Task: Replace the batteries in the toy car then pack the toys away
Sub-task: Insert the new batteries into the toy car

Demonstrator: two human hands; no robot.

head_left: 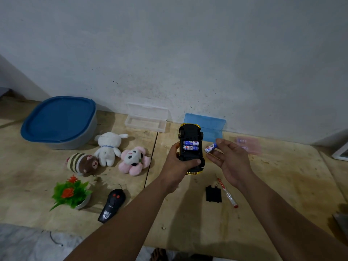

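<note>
far left on the wooden table (282, 185) stands a grey tub with a blue lid (58, 122), shut, against the wall. in front of it lie three plush toys: a striped brown one (82, 163), a white bunny (108, 147) and a pink panda-faced one (134, 160), all close together, the bunny touching the brown one. nearer the camera sit one small potted plastic plant (70, 194) and one black remote control (112, 205). behind the plush toys a clear plastic case (146, 120) lies open by the wall.

the left hand (178, 163) reaches up from the lower left, forearm stretched out, fingers and thumb clamped around the toy car (191, 149), which it holds upside down above the table, its battery bay uncovered. two batteries (191, 145) lie side by side in the bay, and a third slot below them looks bare. just behind the car a blue case (211, 128) stands open against the wall.

the right hand (232, 161) comes in from the lower right, palm turned left and fingers loosely spread, with one battery (211, 147) pinched between thumb and fingertips, just beside the car's right edge and not touching it. below the hands, on the table, lie one black battery cover (213, 194) and one red-tipped screwdriver (227, 193), side by side. a pinkish wrapper (248, 145) lies past the right hand, blurred.
</note>
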